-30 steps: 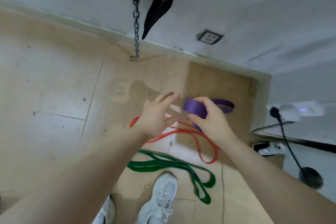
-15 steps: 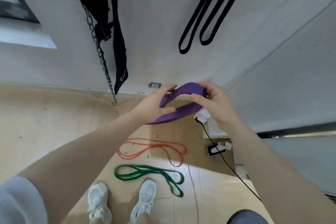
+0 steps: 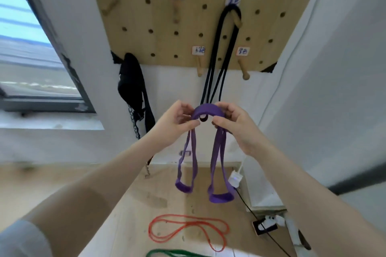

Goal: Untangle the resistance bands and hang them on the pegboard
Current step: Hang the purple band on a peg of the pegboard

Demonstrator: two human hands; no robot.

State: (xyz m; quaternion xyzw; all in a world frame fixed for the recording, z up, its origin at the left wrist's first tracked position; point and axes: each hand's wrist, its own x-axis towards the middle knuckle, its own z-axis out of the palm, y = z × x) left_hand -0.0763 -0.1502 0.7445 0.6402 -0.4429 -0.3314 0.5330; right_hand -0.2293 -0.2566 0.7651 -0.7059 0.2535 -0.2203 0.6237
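Note:
I hold a purple resistance band (image 3: 208,110) folded over at chest height, its two loops hanging down towards the floor. My left hand (image 3: 177,123) pinches its left side and my right hand (image 3: 234,123) pinches its right side. Above stands the wooden pegboard (image 3: 167,16) with labelled pegs; a black band (image 3: 221,52) hangs from an upper peg. Two bare pegs stick out at the board's lower edge, one (image 3: 199,68) left of the black band and one (image 3: 244,71) right of it. A red band (image 3: 188,229) and a green band (image 3: 173,253) lie on the floor.
A black strap with a chain (image 3: 133,94) hangs on the wall left of the pegboard. A window (image 3: 31,48) is at the left. A white charger (image 3: 235,178), a black cable (image 3: 265,229) and a power strip sit on the floor at the right.
I have raised the purple band from near the floor to chest height and looked up, so the pegboard has come into view. The band's loops now hang freely.

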